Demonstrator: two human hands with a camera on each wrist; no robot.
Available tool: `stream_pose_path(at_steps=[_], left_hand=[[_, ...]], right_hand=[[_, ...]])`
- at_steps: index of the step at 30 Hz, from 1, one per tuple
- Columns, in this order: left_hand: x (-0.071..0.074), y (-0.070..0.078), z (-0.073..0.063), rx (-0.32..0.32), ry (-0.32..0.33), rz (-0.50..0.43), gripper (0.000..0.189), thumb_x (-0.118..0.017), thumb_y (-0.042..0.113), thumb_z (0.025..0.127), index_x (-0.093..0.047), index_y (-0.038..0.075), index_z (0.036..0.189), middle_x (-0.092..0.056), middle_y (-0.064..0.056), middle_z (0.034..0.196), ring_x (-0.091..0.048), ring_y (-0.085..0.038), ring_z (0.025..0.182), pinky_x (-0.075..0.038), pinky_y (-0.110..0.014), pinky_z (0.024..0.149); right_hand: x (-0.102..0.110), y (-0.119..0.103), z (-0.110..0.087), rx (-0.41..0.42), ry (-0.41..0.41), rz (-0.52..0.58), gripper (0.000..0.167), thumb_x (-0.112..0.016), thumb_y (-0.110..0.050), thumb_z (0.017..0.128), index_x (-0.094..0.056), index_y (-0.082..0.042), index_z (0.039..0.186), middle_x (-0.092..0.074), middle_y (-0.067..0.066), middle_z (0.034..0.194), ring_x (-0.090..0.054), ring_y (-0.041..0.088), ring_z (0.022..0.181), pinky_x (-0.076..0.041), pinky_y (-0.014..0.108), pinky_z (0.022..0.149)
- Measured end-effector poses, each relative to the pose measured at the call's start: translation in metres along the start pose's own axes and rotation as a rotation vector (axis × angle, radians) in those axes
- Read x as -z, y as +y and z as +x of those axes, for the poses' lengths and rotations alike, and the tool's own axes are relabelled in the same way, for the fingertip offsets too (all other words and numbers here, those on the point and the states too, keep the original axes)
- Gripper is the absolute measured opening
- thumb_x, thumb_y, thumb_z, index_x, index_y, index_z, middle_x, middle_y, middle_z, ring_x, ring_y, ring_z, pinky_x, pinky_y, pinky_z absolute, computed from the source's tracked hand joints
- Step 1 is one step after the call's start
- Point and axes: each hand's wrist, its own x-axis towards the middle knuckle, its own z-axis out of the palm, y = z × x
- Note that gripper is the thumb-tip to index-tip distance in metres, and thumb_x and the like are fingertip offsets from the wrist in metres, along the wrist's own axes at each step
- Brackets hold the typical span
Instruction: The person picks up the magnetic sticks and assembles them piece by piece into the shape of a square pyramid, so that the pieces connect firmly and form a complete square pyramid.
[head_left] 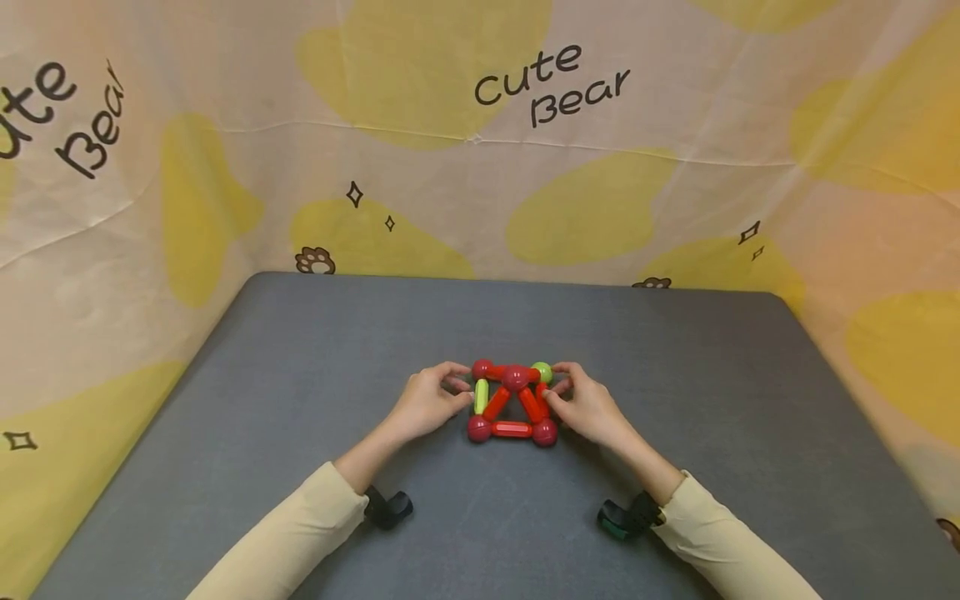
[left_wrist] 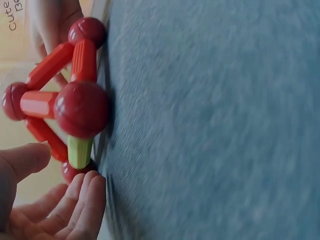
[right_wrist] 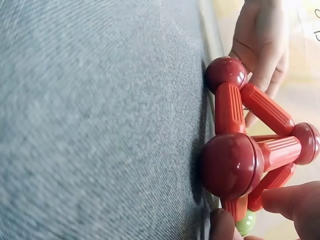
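Observation:
A pyramid of magnetic sticks and balls sits on the grey table between both hands. Its sticks are red except one green stick on the left. The balls are dark red, with one green ball at the back right corner. My left hand is at the left side, its fairly straight fingertips right at the back left ball and its thumb beside a slanting stick. At the right side, my right hand holds the frame, thumb against a slanting stick and a fingertip by the base stick.
The grey table reaches back to a hanging cloth with yellow patches and printed words. Dark wrist straps with camera mounts are on both wrists, the left mount and the right mount close above the tabletop.

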Motion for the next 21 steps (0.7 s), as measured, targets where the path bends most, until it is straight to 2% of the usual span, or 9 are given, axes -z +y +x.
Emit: stream_pose_path(at_steps=[5,10,17,21], left_hand=[[-0.008,-0.001,0.0,0.071,-0.033,-0.094,0.049,-0.069,0.012,0.078,-0.054,0.004,0.124,-0.069,-0.004,0.087,-0.064,-0.014,0.057,-0.052,-0.027,0.054],[-0.012,-0.002,0.0,0.111,-0.046,-0.147,0.056,-0.07,0.008,0.075,-0.05,0.002,0.127,-0.068,-0.006,0.086,-0.064,-0.017,0.054,-0.053,-0.029,0.052],[-0.014,-0.001,0.0,0.139,-0.059,-0.16,0.037,-0.07,0.007,0.076,-0.059,0.002,0.111,-0.067,-0.006,0.085,-0.062,-0.016,0.054,-0.053,-0.029,0.051],[-0.015,0.0,0.002,0.135,-0.057,-0.158,0.036,-0.07,0.006,0.076,-0.06,0.002,0.11,-0.065,-0.006,0.083,-0.062,-0.015,0.053,-0.052,-0.029,0.05]], right_hand=[[-0.003,-0.001,0.0,-0.059,-0.036,0.041,0.054,-0.061,-0.018,0.087,-0.037,-0.002,0.132,-0.065,0.008,0.09,-0.059,0.012,0.05,-0.048,0.027,0.05],[-0.005,0.001,0.0,-0.06,-0.04,0.043,0.056,-0.061,-0.015,0.085,-0.034,-0.003,0.133,-0.065,0.006,0.086,-0.058,0.013,0.05,-0.047,0.027,0.051],[-0.007,0.001,-0.001,-0.056,-0.027,0.044,0.057,-0.062,-0.015,0.085,-0.034,-0.003,0.133,-0.064,0.004,0.084,-0.057,0.011,0.053,-0.046,0.027,0.052],[-0.006,0.002,0.001,-0.049,-0.02,0.032,0.057,-0.063,-0.015,0.084,-0.035,-0.003,0.133,-0.065,0.005,0.084,-0.056,0.01,0.053,-0.046,0.026,0.053]])
